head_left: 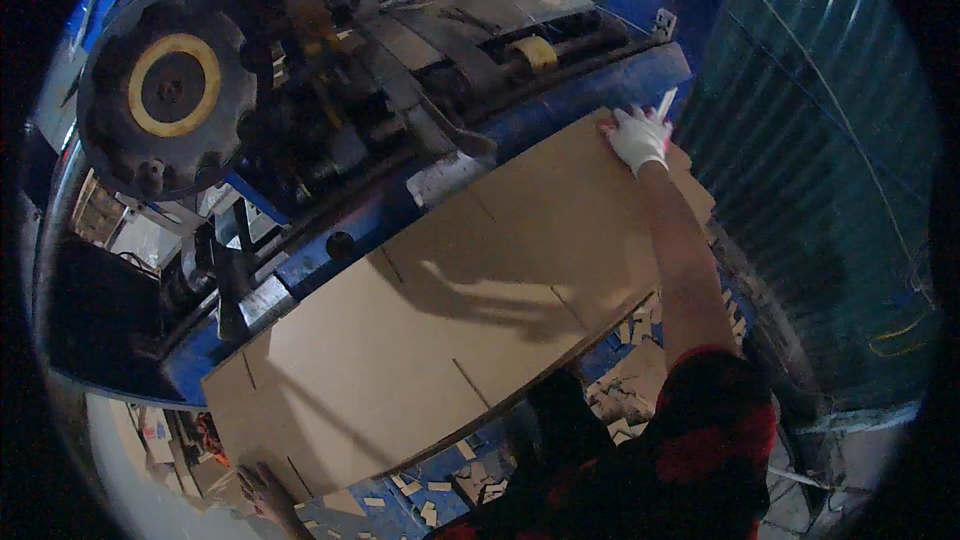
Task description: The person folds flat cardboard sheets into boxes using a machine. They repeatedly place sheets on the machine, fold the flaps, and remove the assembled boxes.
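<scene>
Head view: you hold a large flat brown corrugated cardboard sheet (440,310), cut with short slots along its long edges, lying slantwise against the feed side of the blue steel machine (560,105). Your right hand (638,136), in a white knit glove, grips the sheet's far upper corner, fingers curled over the edge; a thin white stick-like thing pokes up just beside that hand, and I cannot tell what it is. Your left hand (262,490), bare as far as I can see, sits at the near lower corner, fingers pressed on the edge; whether it clasps the sheet or only steadies it I cannot tell.

With hands at opposite corners, the sheet will sag or twist in the middle, so keep an even pull between them and hold it flat. Line the long upper edge parallel with the machine's blue rail before you let it go in; I judge a skewed entry to be the main risk. Keep your gloved fingers on the outer edge, away from the dark belts and rollers (430,60) and from the big black toothed wheel with the yellow ring (170,85) above the left end.

Small cardboard offcuts (430,500) litter the blue floor plate by your feet, so mind your footing.
</scene>
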`<state>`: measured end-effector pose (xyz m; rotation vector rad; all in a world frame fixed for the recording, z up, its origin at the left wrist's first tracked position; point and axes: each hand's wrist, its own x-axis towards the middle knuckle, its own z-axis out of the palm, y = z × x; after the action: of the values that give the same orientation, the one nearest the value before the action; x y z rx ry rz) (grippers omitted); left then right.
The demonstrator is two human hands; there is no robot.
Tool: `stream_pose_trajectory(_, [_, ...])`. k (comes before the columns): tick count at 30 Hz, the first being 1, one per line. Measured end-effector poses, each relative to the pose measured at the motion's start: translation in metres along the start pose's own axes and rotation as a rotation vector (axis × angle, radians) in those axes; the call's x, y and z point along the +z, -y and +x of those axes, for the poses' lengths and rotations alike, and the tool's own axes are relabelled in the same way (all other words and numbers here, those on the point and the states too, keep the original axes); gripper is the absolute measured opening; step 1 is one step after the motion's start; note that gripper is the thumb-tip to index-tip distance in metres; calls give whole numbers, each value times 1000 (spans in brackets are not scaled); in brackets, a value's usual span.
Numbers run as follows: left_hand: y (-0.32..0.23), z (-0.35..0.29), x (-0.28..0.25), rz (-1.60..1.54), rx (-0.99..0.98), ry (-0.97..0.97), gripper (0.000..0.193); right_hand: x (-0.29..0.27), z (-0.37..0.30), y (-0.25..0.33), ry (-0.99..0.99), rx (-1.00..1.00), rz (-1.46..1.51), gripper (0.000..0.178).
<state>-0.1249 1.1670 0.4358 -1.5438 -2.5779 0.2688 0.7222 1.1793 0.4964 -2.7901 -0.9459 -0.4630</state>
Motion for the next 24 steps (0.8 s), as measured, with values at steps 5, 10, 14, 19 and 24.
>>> stream_pose_trajectory(5, [-2, 6, -6, -7, -40, 35, 66, -6, 13, -64, 195, 453, -81, 34])
stream_pose_trajectory(10, [7, 13, 13, -31, -96, -139, 68, -28, 4, -93, 83, 320, 112, 54])
stream_pose_trajectory(14, [12, 17, 19, -107, -37, -171, 71, -5, 15, -65, 225, -30, 89, 81])
stream_pose_trajectory(19, [19, 17, 23, -206, -57, -180, 72, 20, 32, -42, 182, 134, 157, 48])
stream_pose_trajectory(24, [24, 23, 36, -43, -14, -289, 70, 6, 32, -59, -18, 558, 176, 41])
